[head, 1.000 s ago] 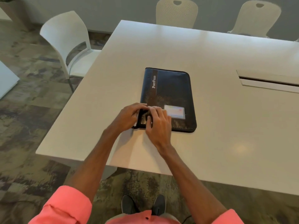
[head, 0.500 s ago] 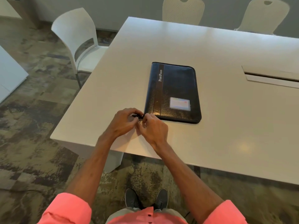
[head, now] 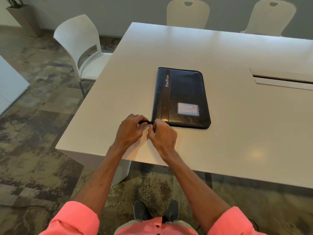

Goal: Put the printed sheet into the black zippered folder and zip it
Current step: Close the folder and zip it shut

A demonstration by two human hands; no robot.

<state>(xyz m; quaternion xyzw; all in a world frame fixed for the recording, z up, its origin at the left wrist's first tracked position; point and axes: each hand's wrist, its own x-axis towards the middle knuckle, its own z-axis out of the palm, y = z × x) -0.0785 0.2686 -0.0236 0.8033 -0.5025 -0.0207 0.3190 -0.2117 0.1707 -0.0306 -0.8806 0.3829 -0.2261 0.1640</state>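
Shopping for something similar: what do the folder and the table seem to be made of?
The folder looks like black leather or imitation, semi-gloss: pebbled grain, sheen near its front edge. Its card window: clear glossy plastic. The table: smooth white laminate or similar, satin; soft light reflections, no grain visible.

White table (head: 237,150), smooth top, near-left corner toward me. I see a black folder (head: 181,97) lying flat and closed on it, close to the front edge. A long slot (head: 284,80) is set into the top, right of the folder.
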